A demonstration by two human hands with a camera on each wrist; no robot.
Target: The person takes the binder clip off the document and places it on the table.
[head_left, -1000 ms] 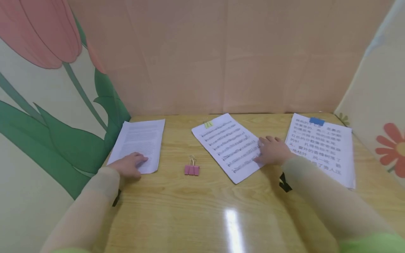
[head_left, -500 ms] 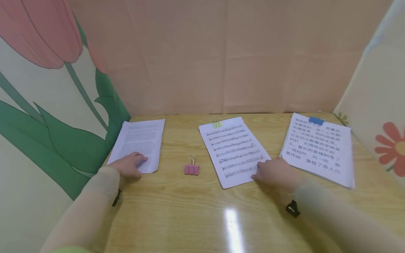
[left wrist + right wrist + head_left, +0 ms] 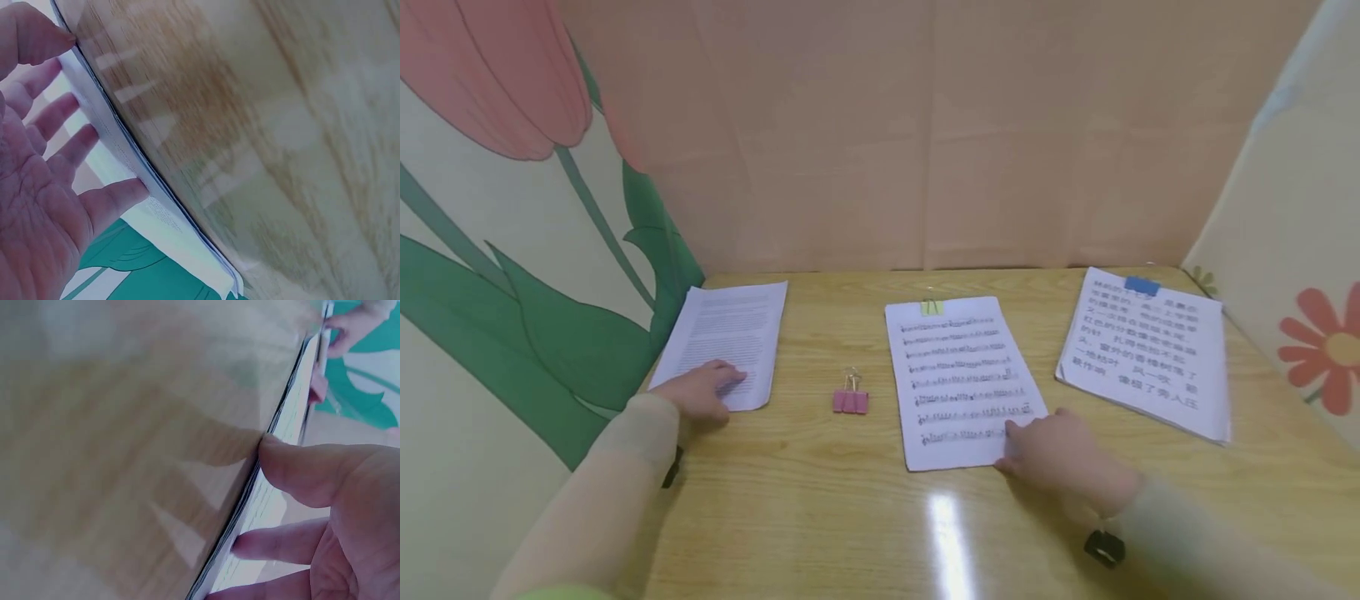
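Head view first: the left hand [image 3: 700, 392] lies flat on the near corner of a printed text stack [image 3: 722, 342] at the left of the wooden surface [image 3: 820, 500], fingers stretched out and gripping nothing. The right hand [image 3: 1060, 454] rests at the near right corner of the sheet-music stack [image 3: 958, 379] — fingers loosely extended onto the paper, not curled around it. That stack lies at the middle of the surface, a yellow clip [image 3: 932, 307] on its far edge. A pink binder clip [image 3: 851, 400] sits between the two stacks, touching neither. Off to the right lies a third stack in large characters [image 3: 1146, 350] with a blue clip [image 3: 1142, 285] at its top.

Left wrist view: the fingers [image 3: 75, 147] are spread straight and press flat on the paper's edge [image 3: 156, 206], the palm open.

Right wrist view (rather blurred): the thumb [image 3: 306, 469] presses against the side of the stack's edge [image 3: 262, 487], and one finger [image 3: 275, 544] lies flat on the top sheet.
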